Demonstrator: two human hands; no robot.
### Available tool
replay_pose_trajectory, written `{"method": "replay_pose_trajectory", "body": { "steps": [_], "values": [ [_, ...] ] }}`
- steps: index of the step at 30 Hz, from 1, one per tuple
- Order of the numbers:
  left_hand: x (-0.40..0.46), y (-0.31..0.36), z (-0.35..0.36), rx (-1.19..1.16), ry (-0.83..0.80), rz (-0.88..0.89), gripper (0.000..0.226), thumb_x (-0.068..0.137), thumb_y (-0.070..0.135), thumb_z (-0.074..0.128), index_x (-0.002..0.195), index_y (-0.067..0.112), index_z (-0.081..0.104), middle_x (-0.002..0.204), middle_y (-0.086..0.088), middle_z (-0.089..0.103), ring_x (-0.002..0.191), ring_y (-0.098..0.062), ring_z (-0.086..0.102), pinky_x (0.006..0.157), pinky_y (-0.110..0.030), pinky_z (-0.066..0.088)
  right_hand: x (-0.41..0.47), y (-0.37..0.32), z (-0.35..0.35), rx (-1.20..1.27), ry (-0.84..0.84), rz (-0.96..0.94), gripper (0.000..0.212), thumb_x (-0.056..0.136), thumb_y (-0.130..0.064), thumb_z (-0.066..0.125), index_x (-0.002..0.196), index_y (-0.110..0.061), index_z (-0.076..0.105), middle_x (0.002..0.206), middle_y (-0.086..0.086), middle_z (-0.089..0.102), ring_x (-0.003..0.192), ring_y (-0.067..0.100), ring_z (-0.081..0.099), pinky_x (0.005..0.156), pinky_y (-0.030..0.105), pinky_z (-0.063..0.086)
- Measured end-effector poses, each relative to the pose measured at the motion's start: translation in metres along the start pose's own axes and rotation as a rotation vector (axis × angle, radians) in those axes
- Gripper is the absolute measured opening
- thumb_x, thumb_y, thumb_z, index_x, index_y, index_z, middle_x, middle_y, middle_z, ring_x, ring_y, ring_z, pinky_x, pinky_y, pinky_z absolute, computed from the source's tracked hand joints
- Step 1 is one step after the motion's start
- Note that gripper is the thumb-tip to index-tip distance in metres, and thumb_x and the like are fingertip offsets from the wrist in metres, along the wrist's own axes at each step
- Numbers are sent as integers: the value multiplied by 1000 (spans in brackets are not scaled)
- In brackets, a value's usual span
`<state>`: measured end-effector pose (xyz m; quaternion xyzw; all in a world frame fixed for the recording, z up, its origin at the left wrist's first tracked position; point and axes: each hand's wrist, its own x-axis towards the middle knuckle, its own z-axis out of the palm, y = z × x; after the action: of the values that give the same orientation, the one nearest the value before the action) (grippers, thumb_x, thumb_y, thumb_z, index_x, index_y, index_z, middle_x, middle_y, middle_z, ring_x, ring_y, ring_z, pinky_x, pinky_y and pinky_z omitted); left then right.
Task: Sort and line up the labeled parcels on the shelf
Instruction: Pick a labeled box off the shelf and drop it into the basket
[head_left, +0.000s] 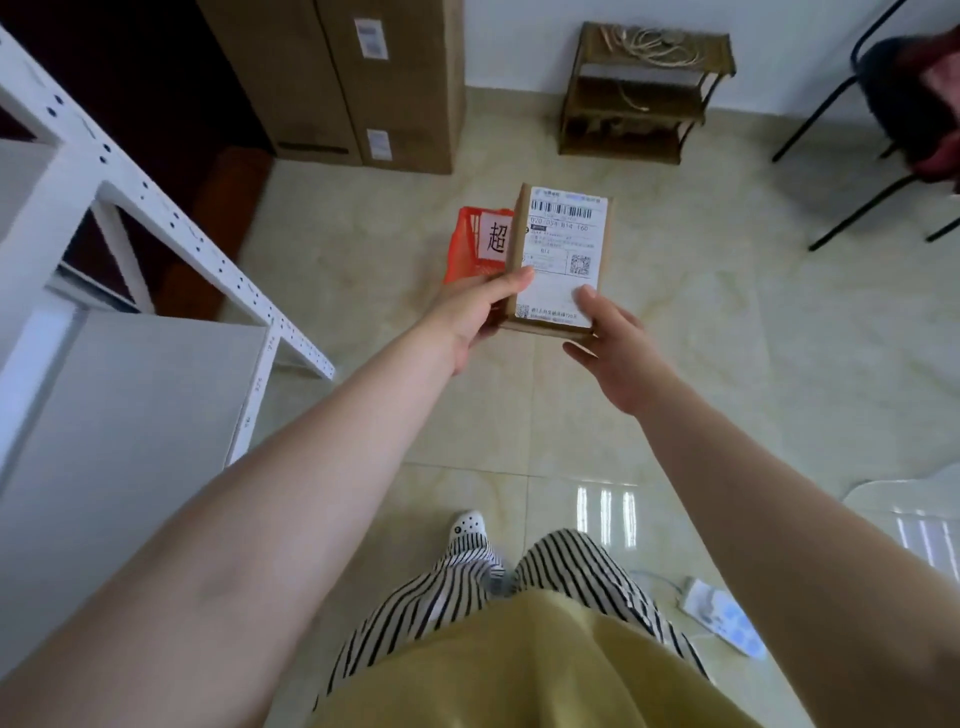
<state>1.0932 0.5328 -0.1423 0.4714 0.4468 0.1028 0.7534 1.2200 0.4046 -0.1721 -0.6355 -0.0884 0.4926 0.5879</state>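
A small brown cardboard parcel (563, 244) with a white shipping label and barcode is held up over the floor, label facing me. My left hand (475, 312) grips its left edge, thumb on the label. My right hand (610, 348) holds its lower right corner, thumb on the label and fingers underneath. The white metal shelf (156, 208) stands to the left, with a bare grey board at its lower level. No parcels show on the shelf.
An orange basket (472, 244) with a white paper sign sits on the tiled floor behind the parcel. Tall cardboard boxes (363, 78) lean at the back wall, beside a small brown rack (644, 88). A black chair (893, 130) is at right. A power strip (722, 618) lies near my feet.
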Motion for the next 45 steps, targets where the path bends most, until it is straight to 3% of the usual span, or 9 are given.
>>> {"method": "replay_pose_trajectory", "body": {
  "steps": [4,15,19,25,29,31,34,38,45],
  "values": [
    [47,37,9,-22,-55,8,7,86,24,68,91,18,68,72,9,74,62,-2,69,53,-16,51,45,-30,-4,35,26,0,54,75,-45,71,123,-21,64,113,-2,73,104,16,68,92,31,50],
    [205,120,10,-53,14,-70,14,82,28,73,89,16,70,80,1,76,74,-12,72,67,-25,57,212,-113,-3,49,-18,80,17,93,-32,63,104,-20,68,92,-5,76,86,10,70,78,23,54],
    [257,156,4,-68,42,-74,12,85,26,70,90,15,68,69,4,75,62,-8,71,53,-19,54,274,-147,6,-16,-47,101,44,85,-39,70,122,-16,65,112,1,72,104,16,66,89,29,50],
    [340,189,-20,-30,94,-135,20,82,35,72,92,18,69,90,1,74,94,-19,67,95,-33,51,359,-171,29,-29,-77,143,50,89,-36,67,135,-20,56,111,-4,73,99,12,69,78,26,49],
    [400,198,-34,1,57,-185,13,86,32,68,91,20,68,79,7,74,81,-12,67,92,-29,50,418,-168,38,-1,-25,169,54,88,-35,68,139,-24,53,119,-1,71,112,19,65,92,33,46],
    [435,194,-41,15,44,-176,10,89,30,65,94,22,67,83,6,71,74,-8,67,83,-24,53,453,-159,40,-3,1,186,56,87,-35,70,140,-25,52,118,0,72,110,19,66,95,34,48],
    [489,168,-53,59,100,-180,20,91,27,63,109,19,66,86,5,69,66,-5,67,66,-19,55,502,-129,41,55,36,234,53,88,-27,70,138,-24,52,105,-1,75,88,10,74,70,22,56],
    [572,92,-70,229,202,-195,29,83,37,70,107,22,73,97,2,74,88,-17,71,88,-35,56,573,-51,33,93,108,338,52,91,-18,67,140,-16,51,102,3,75,79,12,75,61,22,57],
    [688,-54,-91,468,297,-318,36,91,40,60,116,16,70,107,-6,72,95,-23,67,79,-26,47,681,111,12,-21,150,423,33,94,-29,62,127,-24,62,97,-2,77,85,20,75,75,36,60]
  ]
}}
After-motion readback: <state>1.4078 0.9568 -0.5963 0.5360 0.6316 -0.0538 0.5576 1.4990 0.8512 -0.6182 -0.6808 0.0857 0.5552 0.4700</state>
